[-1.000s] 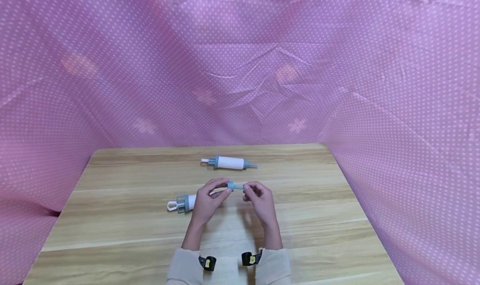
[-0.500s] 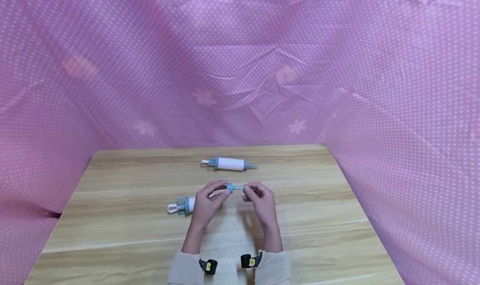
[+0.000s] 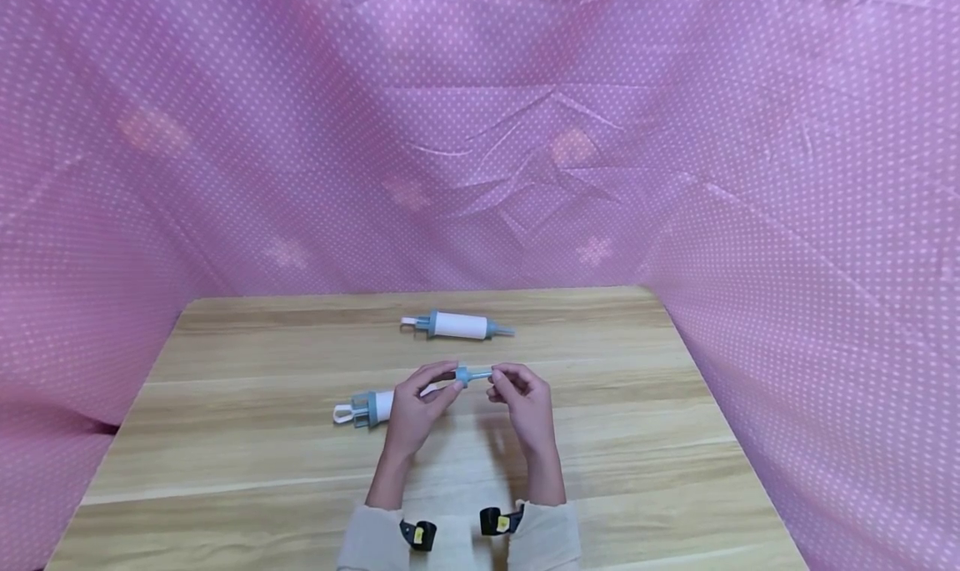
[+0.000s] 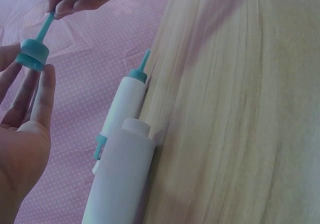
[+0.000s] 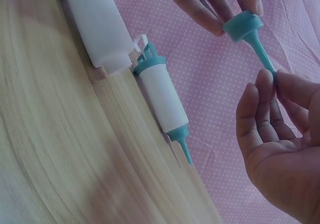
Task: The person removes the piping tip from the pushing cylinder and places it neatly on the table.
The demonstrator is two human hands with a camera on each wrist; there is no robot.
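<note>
Above the table, a teal nozzle cap [image 3: 462,377] with a thin spout is held between both hands. My left hand [image 3: 411,408] pinches its wide threaded end between thumb and fingertips. The spout's tip is pinched by the thumb and fingers of my right hand [image 3: 527,404]. Below the left hand lies a white syringe barrel [image 4: 120,184] with a bare neck. Its teal collar [image 3: 366,409] and white pull handle [image 3: 343,413] point left; the hand partly covers the barrel in the head view.
A second white syringe [image 3: 461,326], with a teal nozzle on its right end, lies farther back on the wooden table [image 3: 622,454]. Pink dotted cloth [image 3: 480,179] hangs behind and along both sides. Black wrist mounts [image 3: 417,535] sit on the sleeves.
The right fingertips have shifted very slightly right at the spout's end. Both hands keep their pinch on the nozzle cap, and the two syringes stay where they were.
</note>
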